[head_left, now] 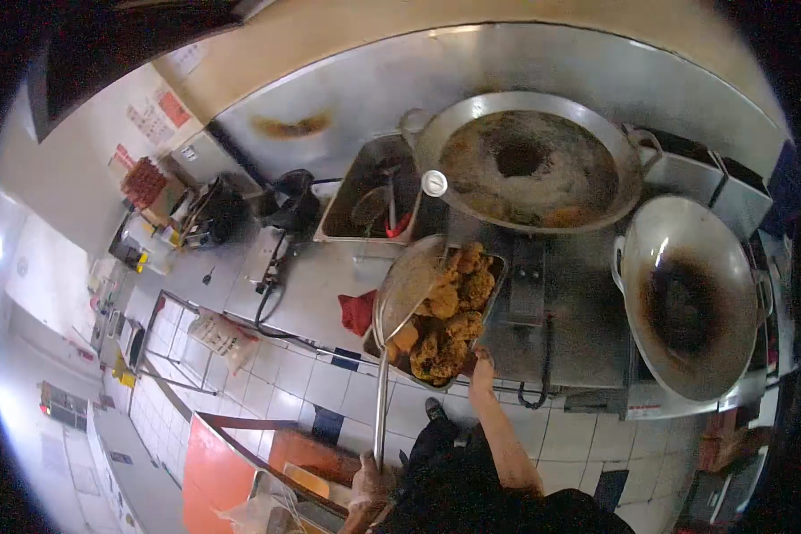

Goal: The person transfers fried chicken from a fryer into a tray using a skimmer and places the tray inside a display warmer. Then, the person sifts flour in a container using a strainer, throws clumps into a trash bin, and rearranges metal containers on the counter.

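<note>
My left hand (371, 481) is closed round the long metal handle of a wire strainer (411, 283). The strainer's round basket is tilted over a metal tray (500, 287) of browned fried pieces (449, 334). My right hand (482, 369) is at the tray's near right edge, its fingers closed on the rim. Part of the fried food lies behind the strainer's edge. Beyond the tray stands a large wok (627, 191) of dark, foamy oil.
An empty, stained wok (636, 294) stands at the right. A deep metal pan (329, 222) holds utensils at the back. A red cloth (357, 312) lies left of the tray. An orange-red table (206, 472) with plastic bags is at the lower left.
</note>
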The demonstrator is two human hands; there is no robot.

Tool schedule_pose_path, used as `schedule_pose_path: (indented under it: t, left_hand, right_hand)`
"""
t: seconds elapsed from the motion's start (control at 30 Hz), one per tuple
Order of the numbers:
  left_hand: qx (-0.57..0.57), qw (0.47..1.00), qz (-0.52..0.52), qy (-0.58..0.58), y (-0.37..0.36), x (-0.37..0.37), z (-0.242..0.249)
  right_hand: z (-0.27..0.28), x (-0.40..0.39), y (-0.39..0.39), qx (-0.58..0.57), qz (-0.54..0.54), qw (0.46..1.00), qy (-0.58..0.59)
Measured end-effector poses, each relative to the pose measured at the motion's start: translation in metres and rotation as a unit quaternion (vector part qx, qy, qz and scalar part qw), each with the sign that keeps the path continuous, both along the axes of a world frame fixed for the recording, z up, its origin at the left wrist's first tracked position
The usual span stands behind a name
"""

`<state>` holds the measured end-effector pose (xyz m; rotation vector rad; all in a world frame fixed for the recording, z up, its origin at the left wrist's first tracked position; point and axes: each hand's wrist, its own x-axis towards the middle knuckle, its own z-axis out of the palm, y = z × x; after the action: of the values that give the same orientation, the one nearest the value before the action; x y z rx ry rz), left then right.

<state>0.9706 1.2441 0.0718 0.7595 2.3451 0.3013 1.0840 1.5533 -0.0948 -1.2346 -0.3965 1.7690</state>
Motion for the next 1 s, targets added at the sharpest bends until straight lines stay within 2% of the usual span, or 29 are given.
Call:
schedule_pose_path:
  t: [0.03,0.07,0.13,0.17,0.2,0.23,0.27,0.33,0.4,0.47,0.5,0.53,0.6,0.63,0.67,0.7,0.73,0.77,0.8,0.83,0.87,0.93,0.97,1.0]
  left_hand:
    - [0.022,0.999,0.026,-0.032,-0.003,0.001,-0.004]
    - [0.044,0.996,0.052,-0.064,-0.002,0.003,-0.001]
    - [0.017,0.999,0.013,0.047,0.003,0.009,0.01]
    - [0.033,0.999,0.018,0.003,0.015,0.012,0.029]
    - [0.028,0.999,0.021,0.004,0.013,0.001,0.008]
    - [0.029,0.998,0.019,-0.045,0.009,-0.02,-0.028]
    - [0.044,0.998,0.019,-0.051,0.009,-0.018,-0.025]
    - [0.075,0.995,0.02,-0.063,0.01,-0.014,-0.017]
    - [0.04,0.998,0.0,0.048,0.008,-0.014,-0.007]
    - [0.021,0.996,0.065,-0.048,0.012,-0.017,0.001]
    - [0.036,0.994,0.067,-0.075,0.021,-0.009,0.027]
    - [0.066,0.997,-0.038,-0.029,-0.004,-0.027,-0.01]
    - [0.134,0.958,-0.233,0.104,-0.05,-0.061,-0.081]
    - [0.185,0.98,-0.075,0.007,-0.054,-0.059,-0.087]
    - [0.267,0.914,0.161,-0.26,-0.039,-0.045,-0.061]
    - [0.353,0.716,0.432,-0.419,-0.022,-0.029,-0.031]
    - [0.348,0.72,0.428,-0.421,-0.03,-0.032,-0.034]
    - [0.39,0.74,0.385,-0.389,-0.046,-0.033,-0.042]
    - [0.431,0.756,0.341,-0.355,-0.044,-0.03,-0.028]
    - [0.36,0.785,0.347,-0.366,-0.048,-0.032,-0.005]
    - [0.359,0.786,0.347,-0.365,-0.057,-0.043,-0.006]
    - [0.341,0.769,0.384,-0.381,-0.095,-0.062,-0.021]
    - [0.297,0.88,0.263,-0.262,-0.122,-0.064,-0.046]
    - [0.294,0.88,0.263,-0.265,-0.108,-0.062,-0.021]
  right_hand:
    - [-0.004,0.002,0.001,-0.013,-0.018,0.998,0.056]
    - [-0.004,0.008,-0.006,-0.021,-0.026,0.998,0.052]
    - [0.001,0.011,-0.004,-0.057,-0.04,0.996,0.047]
    - [0.006,0.012,0.002,-0.057,-0.04,0.996,0.049]
    - [0.008,0.012,0.006,-0.114,-0.048,0.992,0.028]
    - [0.011,0.012,0.003,-0.173,-0.057,0.983,0.007]
    - [0.009,0.014,-0.003,-0.177,-0.06,0.982,0.006]
    - [0.007,0.022,-0.007,-0.058,-0.039,0.994,0.08]
    - [-0.001,0.017,0.0,-0.058,-0.042,0.996,0.048]
    - [-0.01,0.016,-0.017,-0.076,-0.024,0.997,0.006]
    - [0.006,0.024,-0.015,-0.089,-0.011,0.995,0.041]
    - [0.022,0.029,-0.009,-0.098,-0.005,0.992,0.078]
    - [-0.003,0.025,-0.012,-0.071,-0.034,0.99,0.115]
    - [-0.014,0.023,-0.013,-0.047,-0.053,0.986,0.15]
    - [-0.016,0.022,-0.013,-0.048,-0.056,0.985,0.153]
    - [-0.018,0.022,-0.017,-0.021,-0.041,0.986,0.163]
    - [-0.02,0.024,-0.017,0.009,-0.029,0.985,0.171]
    - [-0.023,0.024,-0.017,0.008,-0.035,0.985,0.17]
    - [-0.027,0.021,-0.015,-0.01,-0.045,0.993,0.111]
    - [-0.03,0.016,-0.013,-0.028,-0.052,0.997,0.053]
    - [-0.018,0.017,-0.014,-0.028,-0.052,0.997,0.054]
    - [0.028,0.028,-0.019,-0.019,0.014,0.995,0.101]
    - [0.037,0.028,-0.021,-0.02,0.013,0.995,0.099]
    - [0.042,0.028,-0.024,-0.004,0.008,0.996,0.084]
